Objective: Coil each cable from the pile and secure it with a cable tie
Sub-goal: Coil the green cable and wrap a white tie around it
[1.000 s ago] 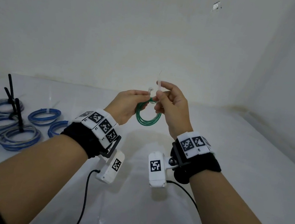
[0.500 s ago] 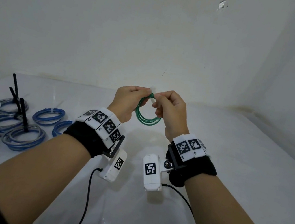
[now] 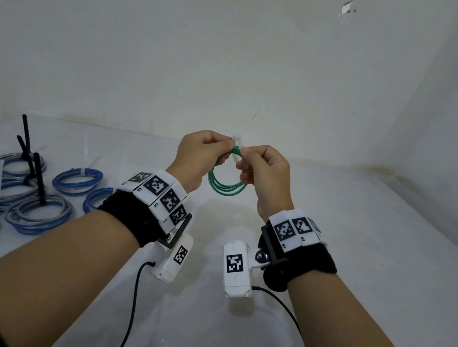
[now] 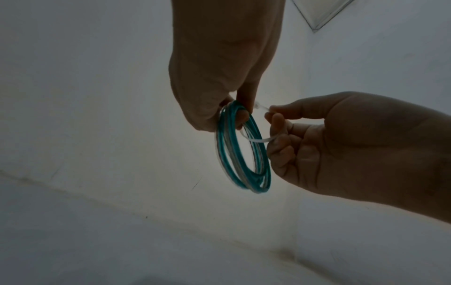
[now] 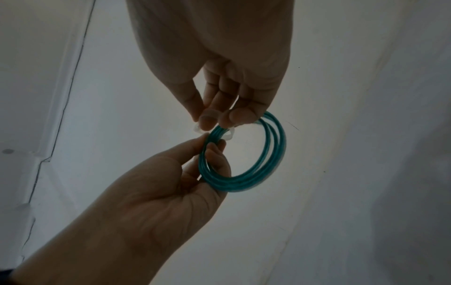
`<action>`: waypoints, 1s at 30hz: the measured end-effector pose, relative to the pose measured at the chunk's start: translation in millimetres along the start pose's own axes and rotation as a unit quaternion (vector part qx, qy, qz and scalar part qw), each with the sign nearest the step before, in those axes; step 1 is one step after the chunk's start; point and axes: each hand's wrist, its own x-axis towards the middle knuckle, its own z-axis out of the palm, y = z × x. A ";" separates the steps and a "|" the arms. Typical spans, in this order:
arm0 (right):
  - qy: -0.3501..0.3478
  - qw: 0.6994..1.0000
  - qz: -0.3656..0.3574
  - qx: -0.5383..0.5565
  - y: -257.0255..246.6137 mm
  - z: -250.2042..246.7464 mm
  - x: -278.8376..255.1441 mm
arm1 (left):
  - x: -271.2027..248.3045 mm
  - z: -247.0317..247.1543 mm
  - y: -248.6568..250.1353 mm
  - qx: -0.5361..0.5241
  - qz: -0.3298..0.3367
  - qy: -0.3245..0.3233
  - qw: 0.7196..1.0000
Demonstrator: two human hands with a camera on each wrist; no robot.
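**Green coil held mid-air, tie being worked**

White table (image 3: 358, 250) against a pale wall; both hands raised above it. Left hand (image 3: 194, 156) pinches the top of the green cable coil (image 3: 224, 186), fingers curled round the strands. Right hand (image 3: 265, 175) pinches the white cable tie (image 3: 238, 142) looped round the coil's top. Blue and grey tied coils (image 3: 40, 208) lie at far left beside black upright pegs (image 3: 38, 179).

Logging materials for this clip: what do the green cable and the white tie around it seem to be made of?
Green cable: likely wire in a smooth, glossy plastic jacket; it holds springy round loops. Cable tie: a thin, flat, translucent whitish strip, probably nylon; light shows through it in the wrist views.
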 end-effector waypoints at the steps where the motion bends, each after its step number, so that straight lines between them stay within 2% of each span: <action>1: 0.000 1.000 -0.002 -0.001 -0.6 0.5 -0.1 | -0.8 0.2 -1.5 0.026 0.025 0.000 0.999; 5: -0.004 1.000 -0.002 0.001 -4.5 2.5 0.0 | -2.0 0.7 -8.0 0.135 0.120 0.018 0.983; 9: -0.013 1.000 -0.001 0.004 -7.6 2.9 -0.8 | -2.3 0.9 -9.5 0.185 0.174 0.014 0.967; 20: -0.069 0.998 0.009 -0.006 -12.2 -3.1 -1.7 | 1.2 -5.1 -18.6 0.256 0.256 -0.017 0.932; 24: -0.063 0.998 0.029 0.000 -13.7 -4.2 0.1 | -2.1 -5.6 -19.6 0.291 0.285 -0.035 0.913; 30: -0.081 0.994 0.077 0.021 -11.3 -6.1 2.8 | 0.7 -9.4 -19.4 0.311 0.296 -0.049 0.902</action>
